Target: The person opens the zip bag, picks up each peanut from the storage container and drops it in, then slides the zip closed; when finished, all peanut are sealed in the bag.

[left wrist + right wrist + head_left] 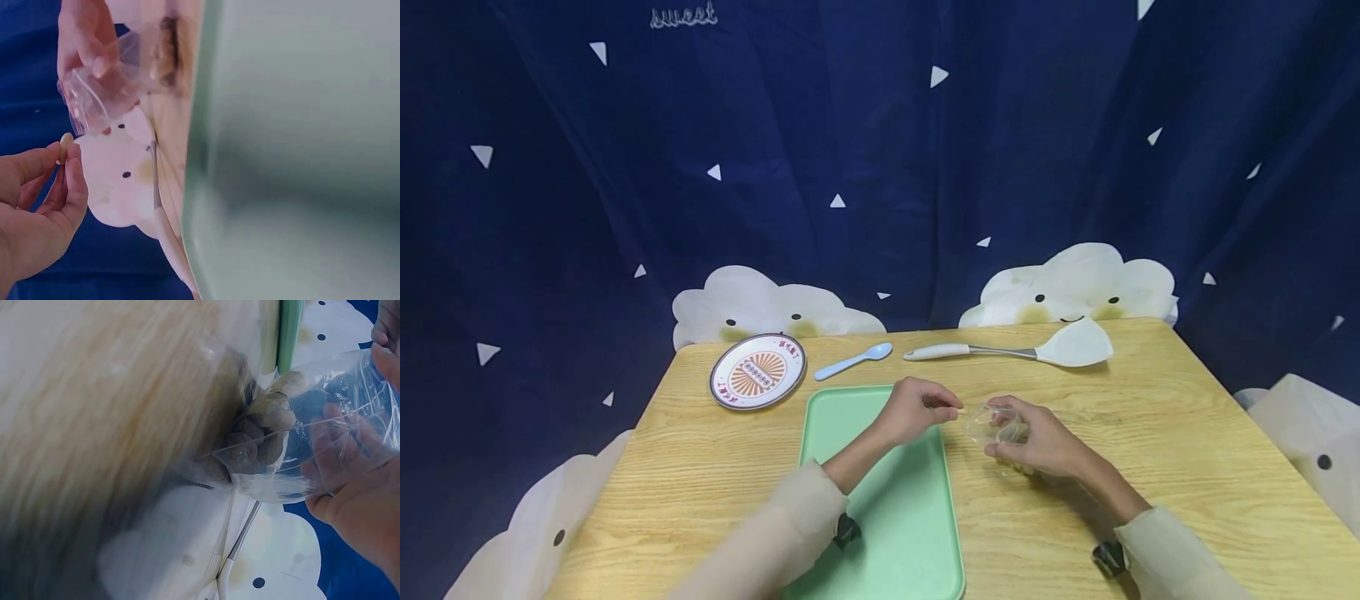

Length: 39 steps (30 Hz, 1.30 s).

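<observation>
My left hand (916, 410) pinches a small pale oval nut (65, 142) between thumb and fingertips, over the right edge of a green tray (910, 517). Just to the right, my right hand (1041, 440) grips a clear plastic bag (985, 423) near its open mouth, which faces the left hand. Several beige nuts (265, 422) lie in the bottom of the bag, low over the wooden table. In the right wrist view, fingers (334, 447) show through the clear plastic.
A white spatula (1075, 343) lies along the back of the wooden table (1150, 467). Left of it are a light blue spoon (853, 360) and a round patterned plate (758, 372). A dark blue curtain (880, 150) hangs behind the table.
</observation>
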Tool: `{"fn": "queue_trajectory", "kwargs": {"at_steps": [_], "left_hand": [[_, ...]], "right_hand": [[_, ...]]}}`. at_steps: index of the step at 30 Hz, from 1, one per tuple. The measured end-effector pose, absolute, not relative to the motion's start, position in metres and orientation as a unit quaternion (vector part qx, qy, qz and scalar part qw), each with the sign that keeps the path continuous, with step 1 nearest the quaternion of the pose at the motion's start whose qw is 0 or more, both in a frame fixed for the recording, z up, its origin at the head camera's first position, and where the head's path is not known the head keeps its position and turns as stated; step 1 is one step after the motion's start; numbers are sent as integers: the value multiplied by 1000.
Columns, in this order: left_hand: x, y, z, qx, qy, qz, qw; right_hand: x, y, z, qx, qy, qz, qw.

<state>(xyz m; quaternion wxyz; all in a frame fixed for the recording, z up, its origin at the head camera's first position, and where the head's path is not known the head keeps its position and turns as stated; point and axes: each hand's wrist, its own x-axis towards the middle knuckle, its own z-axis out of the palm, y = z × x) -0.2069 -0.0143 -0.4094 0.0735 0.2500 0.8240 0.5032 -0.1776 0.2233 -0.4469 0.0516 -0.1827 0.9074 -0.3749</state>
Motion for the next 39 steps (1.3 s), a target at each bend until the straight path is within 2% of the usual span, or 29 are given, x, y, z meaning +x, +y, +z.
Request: {"fn": "queue_trajectory", "kwargs": {"at_steps": [7, 15, 32, 35, 39], "left_hand": [[-205, 9, -407, 242, 814, 521, 83], [-198, 25, -408, 249, 826, 499, 88], [-204, 3, -409, 248, 822, 505, 93], [-202, 1, -410, 260, 824, 491, 109], [-199, 1, -413, 284, 823, 466, 155]], "right_hand": [[-178, 223, -447, -177, 898, -398, 61], [-178, 225, -446, -205, 898, -389, 34], [-179, 227, -448, -187, 904, -382, 40], [-179, 227, -448, -188, 904, -382, 39], [-179, 226, -448, -191, 904, -382, 36]]}}
